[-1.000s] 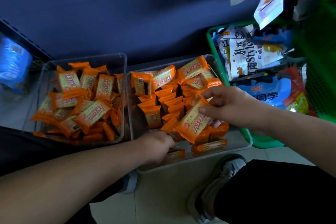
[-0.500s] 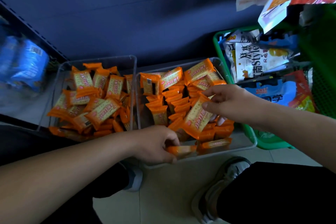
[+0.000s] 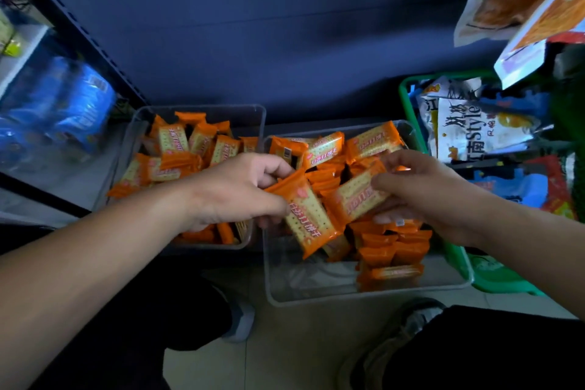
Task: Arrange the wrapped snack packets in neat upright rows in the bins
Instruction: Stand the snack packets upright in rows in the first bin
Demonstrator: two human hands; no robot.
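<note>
Because each wrapped packet looks small and light, you need only a soft pinch to lift one. The wrapper looks shiny, so it may slip. The cracker inside can snap if you squeeze hard. Hold a packet by its flat sides or by its crimped orange end, and do not bend the middle.

Your left hand [image 3: 234, 190] reaches across from the left, over the near corner of the left bin [image 3: 202, 109], to the right bin [image 3: 316, 298]. Its thumb and fingers are curled and pinch the first packet [image 3: 308, 218] at its top orange end. That packet hangs tilted, face up, over the middle of the right bin.

Your right hand [image 3: 424, 196] comes in from the right side. Its thumb lies on top of the second packet [image 3: 357, 196] and its fingers curl under it, so it holds that one too. The two packets touch or nearly touch, and it is hard to tell which.

Below your right hand, a standing row [image 3: 392, 250] of packets sits on edge along the right side of the right bin. More packets lie flat at its far end. The left bin holds a loose pile [image 3: 190, 149], all jumbled. Your next job is likely to stand these two packets beside the row. A green basket [image 3: 408, 98] of other snacks sits just beside the right bin.
</note>
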